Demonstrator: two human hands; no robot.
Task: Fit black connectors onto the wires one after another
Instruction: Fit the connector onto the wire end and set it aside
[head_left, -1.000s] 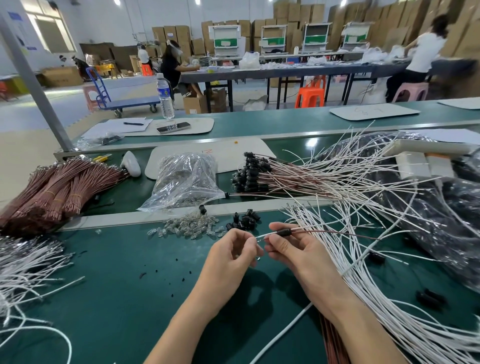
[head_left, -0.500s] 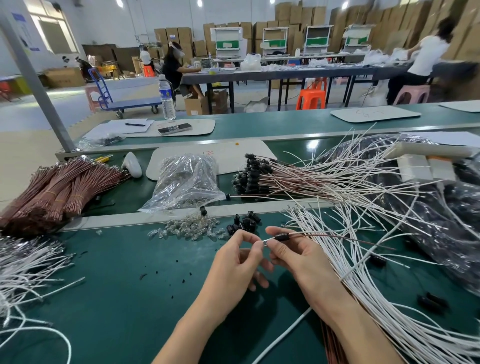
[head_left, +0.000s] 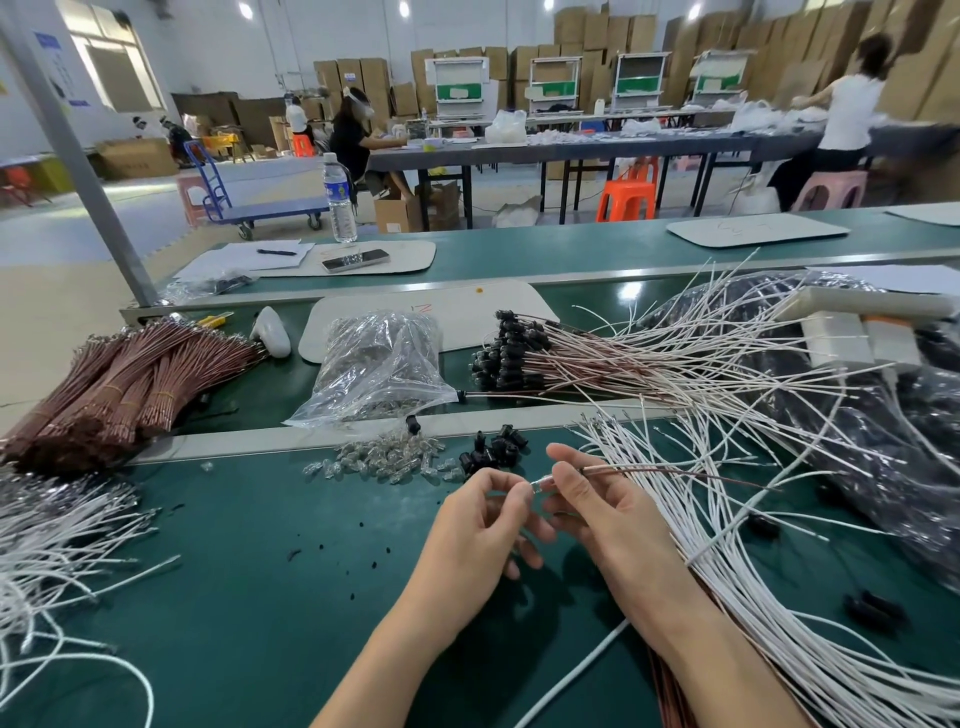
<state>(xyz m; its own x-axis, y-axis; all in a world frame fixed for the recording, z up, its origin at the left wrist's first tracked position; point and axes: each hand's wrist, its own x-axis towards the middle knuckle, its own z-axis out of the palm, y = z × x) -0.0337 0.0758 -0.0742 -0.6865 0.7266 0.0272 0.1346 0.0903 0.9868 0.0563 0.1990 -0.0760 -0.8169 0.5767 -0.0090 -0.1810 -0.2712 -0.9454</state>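
Both hands meet over the near strip of the green worktop (head_left: 249, 597), just this side of the metal rail. The right hand (head_left: 608, 517) has its grip closed on a single brown wire (head_left: 675, 471), thumb and forefinger pinching it close to its left end, while the rest of the wire trails off to the right above the white wires (head_left: 737, 561). The left hand (head_left: 480, 525) has its grip on the same wire's shiny tip, held between thumb and forefinger, with the other fingers curled loosely below. The two hands almost touch. Whether a connector sits on this wire cannot be told, since the right fingers cover that spot.

A small heap of loose black connectors (head_left: 493, 449) lies just beyond the hands, with a scatter of small clear pieces (head_left: 384, 461) to its left. Beyond the rail, a clear plastic bag (head_left: 376, 369) lies beside a sheaf of brown wires with black connectors on their ends (head_left: 511, 356), those ends pointing left. Tied bundles of brown wire (head_left: 119, 384) lie at the far left, and more white wire (head_left: 52, 530) spreads over the near left corner.
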